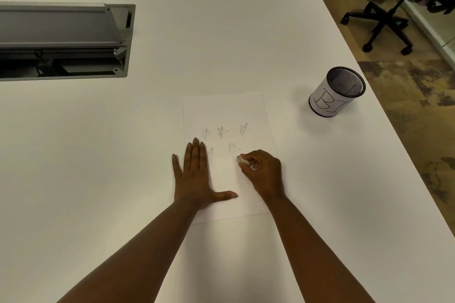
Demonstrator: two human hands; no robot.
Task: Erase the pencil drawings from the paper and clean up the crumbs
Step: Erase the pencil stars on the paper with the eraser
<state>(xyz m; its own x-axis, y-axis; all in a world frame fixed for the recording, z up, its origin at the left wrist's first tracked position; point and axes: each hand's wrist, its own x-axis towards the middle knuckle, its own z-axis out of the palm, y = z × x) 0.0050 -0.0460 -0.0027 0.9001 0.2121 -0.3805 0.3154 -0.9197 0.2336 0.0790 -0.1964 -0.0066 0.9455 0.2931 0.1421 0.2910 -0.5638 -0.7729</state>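
1. My left hand (197,174) lies flat, palm down, on the left edge of the paper (226,110). Fingers are straight and spread, the thumb stuck out to the right across the sheet. The little finger sits off the sheet on the table (221,32).
2. My right hand (264,172) is curled into a loose fist over the right part of the sheet. Thumb and fingers pinch a small whitish eraser (240,159), whose tip pokes out to the left and looks to touch the paper; contact itself is hard to confirm.
3. Both forearms come in from the bottom edge, bare, converging toward the sheet.
4. Surroundings: a black mesh cup (337,92) wrapped in a white label with hand-drawn letters stands upright to the right of the sheet, well apart, near the table's right edge. A grey open cable tray (66,42) is set into the table at far left. An office chair base (380,24) stands on the floor beyond the table.
5. Nothing lies between the eraser and the marks.
6. The sheet lies in front of me on the table. Pencil stars (222,131) show in grey: three in a row, one just above the eraser tip, one partly faint mark beside my left fingertips.
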